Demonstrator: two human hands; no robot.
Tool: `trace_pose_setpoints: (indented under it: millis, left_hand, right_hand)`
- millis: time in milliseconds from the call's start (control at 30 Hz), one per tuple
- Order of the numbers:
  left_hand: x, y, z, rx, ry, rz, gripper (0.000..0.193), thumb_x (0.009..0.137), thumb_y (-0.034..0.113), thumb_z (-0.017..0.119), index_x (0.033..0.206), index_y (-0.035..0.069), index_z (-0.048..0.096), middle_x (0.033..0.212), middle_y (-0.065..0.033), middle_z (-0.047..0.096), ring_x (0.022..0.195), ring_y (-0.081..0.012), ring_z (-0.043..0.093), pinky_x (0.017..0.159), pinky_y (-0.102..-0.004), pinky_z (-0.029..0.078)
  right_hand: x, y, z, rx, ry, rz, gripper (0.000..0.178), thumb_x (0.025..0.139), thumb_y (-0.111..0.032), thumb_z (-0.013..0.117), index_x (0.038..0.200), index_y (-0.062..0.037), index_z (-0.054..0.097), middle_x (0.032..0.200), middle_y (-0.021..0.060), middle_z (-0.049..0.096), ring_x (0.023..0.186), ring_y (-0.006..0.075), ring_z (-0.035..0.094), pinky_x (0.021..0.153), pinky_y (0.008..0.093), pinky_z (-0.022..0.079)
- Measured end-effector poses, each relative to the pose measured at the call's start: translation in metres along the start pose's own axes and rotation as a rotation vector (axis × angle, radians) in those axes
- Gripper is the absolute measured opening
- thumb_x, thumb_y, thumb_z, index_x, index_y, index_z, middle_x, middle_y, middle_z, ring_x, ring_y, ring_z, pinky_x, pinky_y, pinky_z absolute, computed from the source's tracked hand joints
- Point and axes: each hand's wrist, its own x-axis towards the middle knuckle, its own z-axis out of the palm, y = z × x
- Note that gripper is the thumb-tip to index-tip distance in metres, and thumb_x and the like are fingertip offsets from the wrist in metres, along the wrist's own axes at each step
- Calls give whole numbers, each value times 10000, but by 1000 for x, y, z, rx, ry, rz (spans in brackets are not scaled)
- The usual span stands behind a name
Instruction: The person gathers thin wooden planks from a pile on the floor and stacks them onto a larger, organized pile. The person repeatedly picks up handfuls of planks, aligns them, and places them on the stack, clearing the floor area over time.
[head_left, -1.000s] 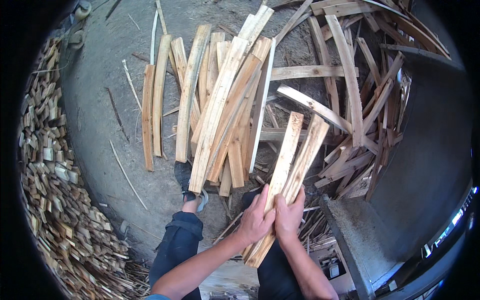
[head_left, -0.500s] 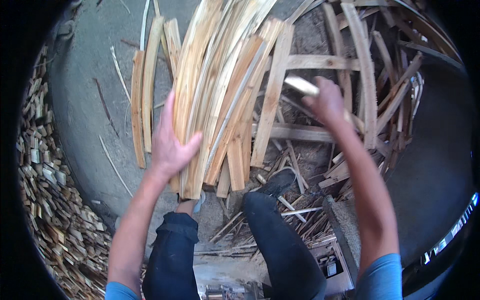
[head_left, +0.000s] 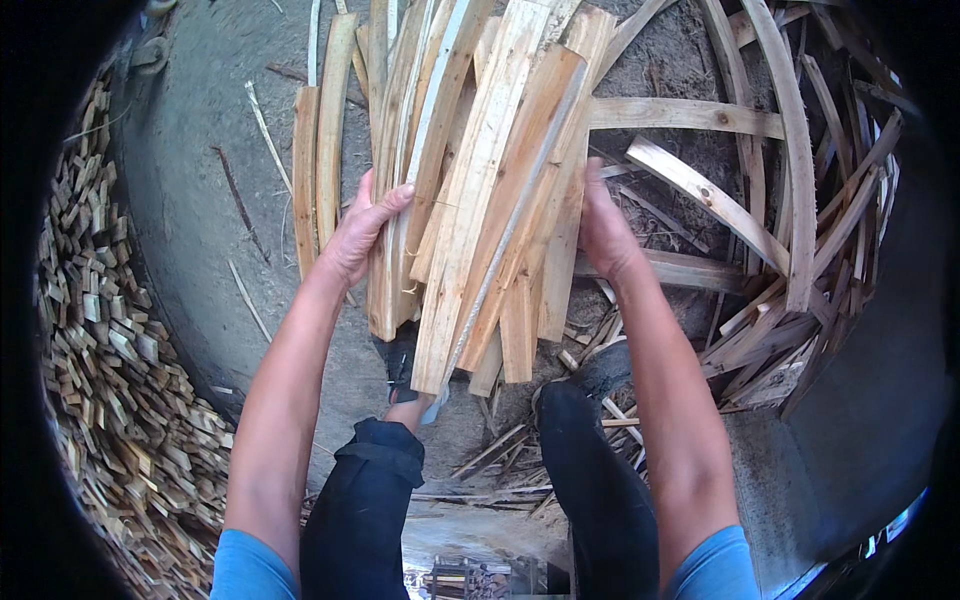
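Long pale wooden slats [head_left: 490, 190] lie in a loose bundle in front of me, overlapping at slightly different angles with their near ends uneven. My left hand [head_left: 366, 232] grips the bundle's left side, its thumb over the outer slats and its other fingers mostly hidden. At the right side my right hand [head_left: 606, 228] is closed against the edge of the bundle, and its fingertips are partly out of sight behind the wood. To the right of that hand a single slat [head_left: 705, 192] rests slantwise across other pieces.
Two slats [head_left: 318, 180] lie left of the bundle on the grey floor [head_left: 215, 110]. A big stack of cut wood [head_left: 130, 400] runs along the left. Curved boards [head_left: 795, 150] and a tangle of offcuts fill the right side, beside a dark surface [head_left: 860, 370]. Scraps surround my feet.
My right hand has let go of a slat, now lying at the right, and moved left onto the bundle's edge. My left hand has shifted slightly, and the slats have spread and shifted.
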Motion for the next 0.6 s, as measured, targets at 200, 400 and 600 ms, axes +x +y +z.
trace_pose_setpoints:
  millis: [200,400,600]
  left_hand:
    - [-18,-19,30,84,-75,-43,1418,682,567,842,1532,-40,-116,1535,-341,229,1435,-369,304,1205,-427,211]
    - [-6,-28,21,-88,-179,-74,1261,709,523,842,1536,-11,55,1488,-252,335,1410,-305,350,1179,-390,279]
    - [10,-45,12,-264,-167,-23,935,769,444,823,1422,-34,355,1305,-175,561,1203,-245,565,1038,-364,474]
  right_hand:
    - [-32,-15,30,-228,-46,-89,1038,809,-701,660,1479,21,332,1408,209,500,1302,273,489,1113,385,346]
    - [-27,-4,28,-3,-177,-151,1119,762,-618,766,1532,-20,217,1442,171,466,1346,263,432,1124,399,340]
    - [0,16,5,318,-323,-46,1067,759,-767,624,1495,-45,352,1444,152,501,1341,276,473,1127,463,372]
